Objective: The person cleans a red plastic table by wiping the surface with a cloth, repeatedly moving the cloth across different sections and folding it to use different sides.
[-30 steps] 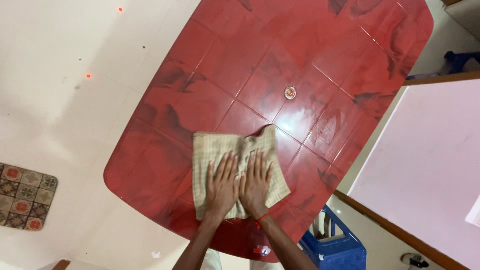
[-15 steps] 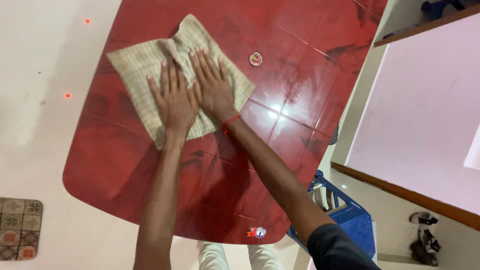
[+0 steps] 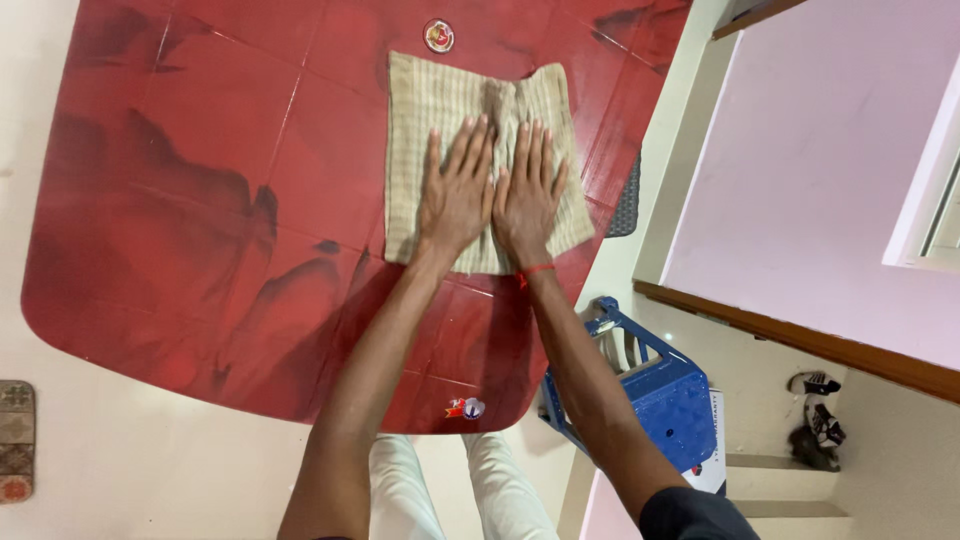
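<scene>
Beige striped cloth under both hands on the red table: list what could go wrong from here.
1. The beige striped cloth lies close to the right edge of the glossy red plastic table; a push that way could slide it off.
2. The left hand and right hand press side by side, and a ridge shows between them, so the cloth may bunch rather than lie flat.
3. The blue plastic chair stands close by the person's legs; a step sideways might knock it.

Red plastic table (image 3: 200, 200), beige checked cloth (image 3: 440, 110) spread flat on it
</scene>
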